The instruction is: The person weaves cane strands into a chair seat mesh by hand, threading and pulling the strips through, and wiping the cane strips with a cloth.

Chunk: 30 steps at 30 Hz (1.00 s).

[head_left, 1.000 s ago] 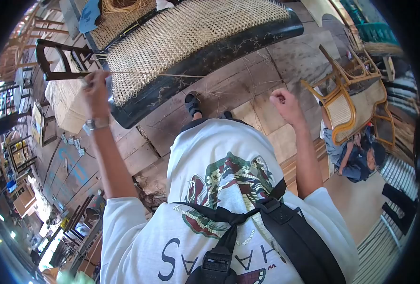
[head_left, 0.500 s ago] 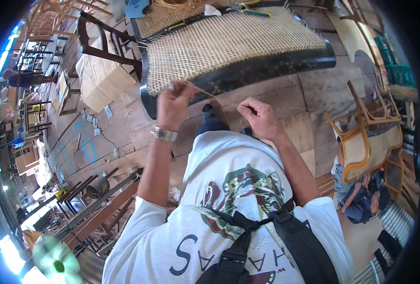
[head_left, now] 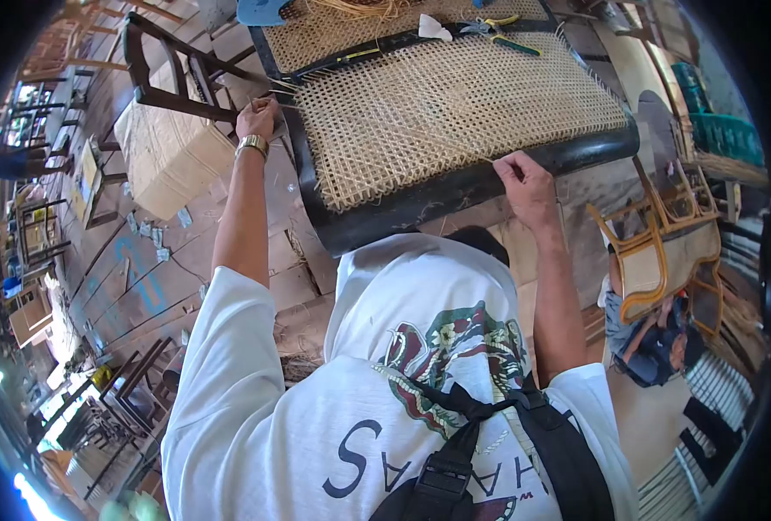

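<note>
A woven cane panel [head_left: 437, 104] in a dark wooden frame [head_left: 420, 208] lies in front of me. My right hand [head_left: 529, 184] is pinched at its near edge, where a thin cane strand [head_left: 492, 160] meets the fingertips. Off the panel's left side, my left hand [head_left: 258, 119] is closed near the dark chair [head_left: 177, 74]; what its fingers hold is too small to make out. A watch [head_left: 252, 143] is on the left wrist. Pliers with green and yellow handles [head_left: 502, 36] lie at the far side, with a white scrap [head_left: 434, 29] beside them.
A cardboard box [head_left: 168, 156] stands beneath the dark chair at left. A bundle of cane strands [head_left: 363, 7] lies at the far end. On the right are a chair with an orange-brown frame [head_left: 646, 300] and a seated person [head_left: 655, 347]. Chairs and benches crowd the far left.
My left hand has swung out left and away from me, off the panel's corner. The right hand has moved forward to the panel's near edge. More of the panel is in view.
</note>
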{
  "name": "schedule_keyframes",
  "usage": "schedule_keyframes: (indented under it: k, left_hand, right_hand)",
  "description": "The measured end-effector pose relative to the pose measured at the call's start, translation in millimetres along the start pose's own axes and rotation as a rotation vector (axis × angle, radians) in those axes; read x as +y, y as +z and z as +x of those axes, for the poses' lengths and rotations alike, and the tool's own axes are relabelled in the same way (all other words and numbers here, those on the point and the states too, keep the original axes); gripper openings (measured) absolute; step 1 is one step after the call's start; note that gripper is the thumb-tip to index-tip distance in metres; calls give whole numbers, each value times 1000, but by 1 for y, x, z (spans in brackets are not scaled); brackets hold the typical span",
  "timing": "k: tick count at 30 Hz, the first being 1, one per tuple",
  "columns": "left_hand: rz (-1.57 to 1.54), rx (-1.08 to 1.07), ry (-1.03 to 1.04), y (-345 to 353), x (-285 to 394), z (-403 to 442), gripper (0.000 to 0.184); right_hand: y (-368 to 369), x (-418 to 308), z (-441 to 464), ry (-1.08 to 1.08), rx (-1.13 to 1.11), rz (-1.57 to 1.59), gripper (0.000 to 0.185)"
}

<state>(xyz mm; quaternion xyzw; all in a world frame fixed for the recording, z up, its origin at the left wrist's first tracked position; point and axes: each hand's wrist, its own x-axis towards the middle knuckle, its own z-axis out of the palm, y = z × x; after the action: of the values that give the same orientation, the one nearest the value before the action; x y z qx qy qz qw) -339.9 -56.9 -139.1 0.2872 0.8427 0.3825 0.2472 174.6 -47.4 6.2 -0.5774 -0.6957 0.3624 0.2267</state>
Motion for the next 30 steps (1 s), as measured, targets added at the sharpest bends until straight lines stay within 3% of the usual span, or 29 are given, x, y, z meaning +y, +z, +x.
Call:
schedule_keyframes:
  k: [3, 4, 9, 11, 13, 15, 17, 18, 20, 22, 24, 26, 28, 30]
  left_hand:
    - [-263, -124, 42, 16, -28, 10, 25]
    - [-163, -82, 51, 14, -14, -2, 22]
    - [-408, -34, 106, 22, -25, 13, 20]
    - [-490, -122, 119, 20, -18, 13, 18]
    - [-396, -104, 46, 1, 38, -28, 16]
    - [-265, -151, 200, -12, 74, -64, 11]
    - [-297, -328, 363, -13, 125, -131, 8]
    - [-245, -436, 326, -10, 144, -160, 7]
    - [-294, -598, 262, 17, 167, -215, 5]
    - [-248, -745, 252, 41, 186, -254, 6]
    - [-345, -849, 159, 60, 197, -274, 8]
    - [-330, -920, 68, 64, 203, -278, 8]
    - [-465, -972, -180, 63, 209, -278, 14]
    - [-390, -1002, -195, 62, 207, -281, 17]
  right_hand:
    - [0, 22, 7, 90, 26, 40, 22]
    - [1, 24, 9, 130, 46, 46, 22]
    - [2, 31, 7, 108, 115, 106, 23]
    - [-10, 20, 2, 205, 91, 114, 22]
    - [-37, 14, -16, 209, 82, 46, 24]
    - [-71, 37, -32, 214, 69, -8, 25]
    - [-109, 87, -50, 251, 8, -614, 26]
    - [-111, 86, -51, 259, 4, -620, 26]
    - [-103, 67, -51, 97, 308, -927, 37]
    - [-68, -11, -30, -71, 99, -566, 45]
    - [-22, -51, -30, -17, -79, 95, 40]
    - [-2, -61, -35, 130, -266, 294, 29]
    - [-4, -54, -36, 165, -308, 293, 24]
    - [-13, -44, -33, 173, -342, 274, 13]
